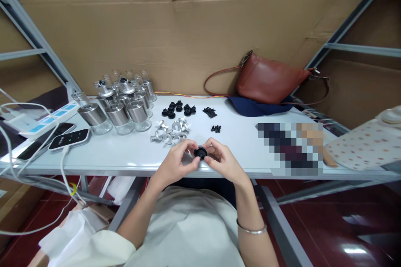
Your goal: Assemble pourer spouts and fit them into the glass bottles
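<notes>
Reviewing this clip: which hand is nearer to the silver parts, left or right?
Left. The left hand is just in front of the silver parts; the right hand is farther off, to their right, beyond the black part that both hold.

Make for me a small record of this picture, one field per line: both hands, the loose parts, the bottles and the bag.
Left hand: pinches a round black part at its edge
Right hand: grips the same part from the other side
Silver parts: loose pile just beyond the left hand
Other round black parts: cluster behind the silver pile
Bottles: glass with silver bands, grouped at the table's left; at least two have tops
Bag: brown, at the back right, partly over dark blue cloth
</notes>
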Available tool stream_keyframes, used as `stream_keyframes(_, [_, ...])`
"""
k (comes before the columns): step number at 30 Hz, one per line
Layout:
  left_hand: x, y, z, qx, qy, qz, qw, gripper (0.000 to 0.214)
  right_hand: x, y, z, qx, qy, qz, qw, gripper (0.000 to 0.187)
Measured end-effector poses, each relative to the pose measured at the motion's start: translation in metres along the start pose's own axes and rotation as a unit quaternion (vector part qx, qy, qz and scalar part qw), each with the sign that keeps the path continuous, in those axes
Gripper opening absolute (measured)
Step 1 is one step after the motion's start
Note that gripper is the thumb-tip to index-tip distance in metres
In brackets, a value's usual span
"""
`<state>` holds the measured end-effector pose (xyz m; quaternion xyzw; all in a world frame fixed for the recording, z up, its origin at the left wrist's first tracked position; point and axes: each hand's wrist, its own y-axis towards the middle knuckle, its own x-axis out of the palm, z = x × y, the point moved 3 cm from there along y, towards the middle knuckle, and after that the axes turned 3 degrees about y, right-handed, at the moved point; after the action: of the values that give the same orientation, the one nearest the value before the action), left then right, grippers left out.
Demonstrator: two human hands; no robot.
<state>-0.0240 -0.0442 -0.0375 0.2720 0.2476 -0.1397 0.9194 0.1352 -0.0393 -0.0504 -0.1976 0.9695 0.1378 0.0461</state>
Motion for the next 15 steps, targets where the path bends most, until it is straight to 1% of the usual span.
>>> stream_keyframes(7, [0.002, -0.0017, -0.0004, 0.021, 0.032, -0.005, 0.999, 0.021, 0.0016, 0.0013, -0.0009, 0.012, -0.037, -0.008, 0.999, 0.015])
stream_keyframes(15, [0.0013, -0.0002, 0.0028, 0.03, 0.05, -0.007, 0.998, 0.019, 0.0022, -0.0003, -0.001, 0.014, -0.066, -0.02, 0.998, 0.014])
